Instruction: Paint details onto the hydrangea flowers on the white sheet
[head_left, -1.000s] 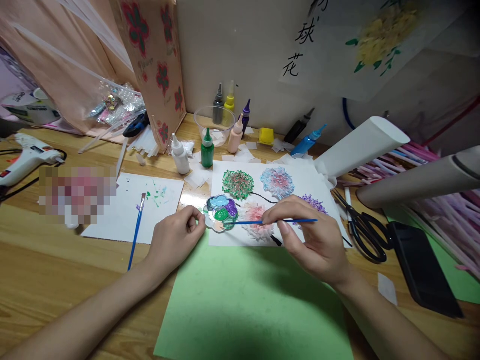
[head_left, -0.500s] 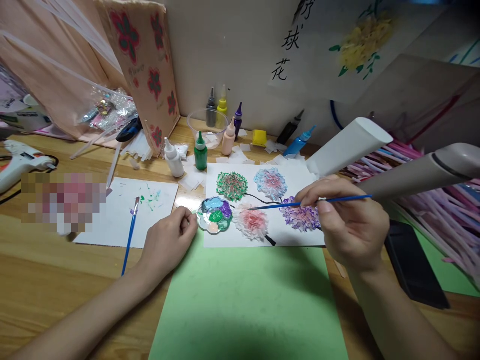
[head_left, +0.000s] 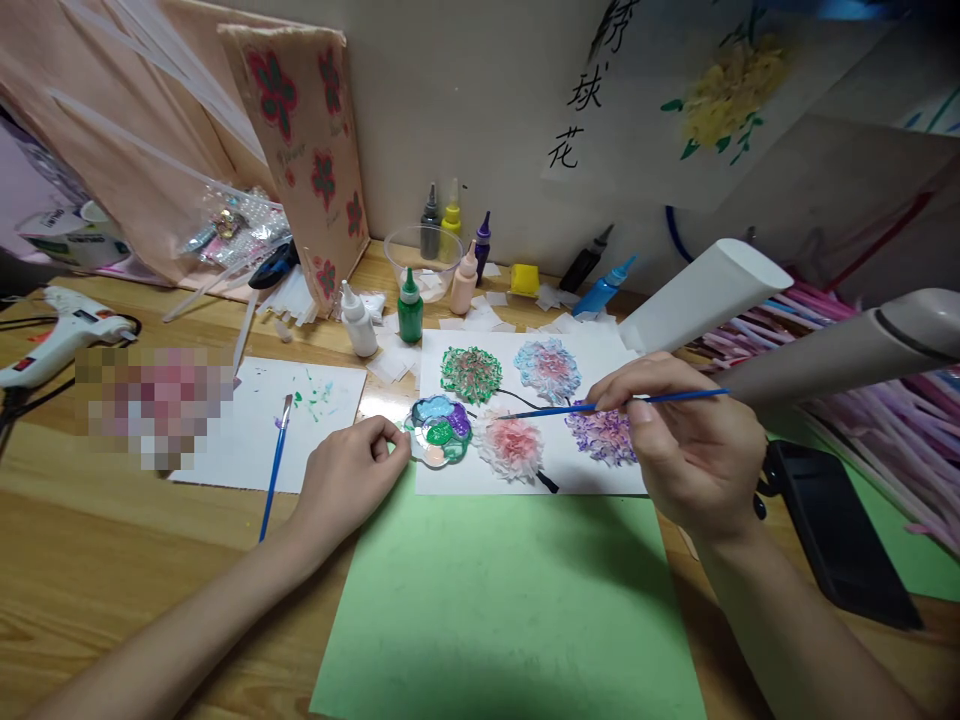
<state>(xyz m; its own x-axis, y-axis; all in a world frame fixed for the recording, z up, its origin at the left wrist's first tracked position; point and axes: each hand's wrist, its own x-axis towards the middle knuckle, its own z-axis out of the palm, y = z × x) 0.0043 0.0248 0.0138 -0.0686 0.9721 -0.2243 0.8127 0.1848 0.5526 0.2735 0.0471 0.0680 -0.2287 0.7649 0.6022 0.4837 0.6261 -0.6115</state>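
Observation:
My right hand (head_left: 694,445) pinches a thin blue paintbrush (head_left: 551,410), its tip touching or just over the upper edge of a pink and white crinkled paper flower (head_left: 512,445). That flower is on a white sheet (head_left: 480,480) with three more: a green one (head_left: 470,374), a light blue one (head_left: 547,368) and a purple one (head_left: 600,432), partly behind my hand. Black painted stems run between them. My left hand (head_left: 360,465) rests on its side, fingers closed on the rim of a flower-shaped paint palette (head_left: 439,432) with purple, green, blue and peach paint in its wells.
Green paper (head_left: 510,600) lies in front. Paint bottles, among them a green one (head_left: 410,308) and a white one (head_left: 358,322), stand behind. A second paintbrush (head_left: 274,470) lies on a stained sheet (head_left: 225,450). At left is a glue gun (head_left: 67,335); at right, a black phone (head_left: 840,530).
The view has shifted slightly, so most things appear a little further right. The brush tip stays at the pink flower's upper edge, and my left hand remains at the palette.

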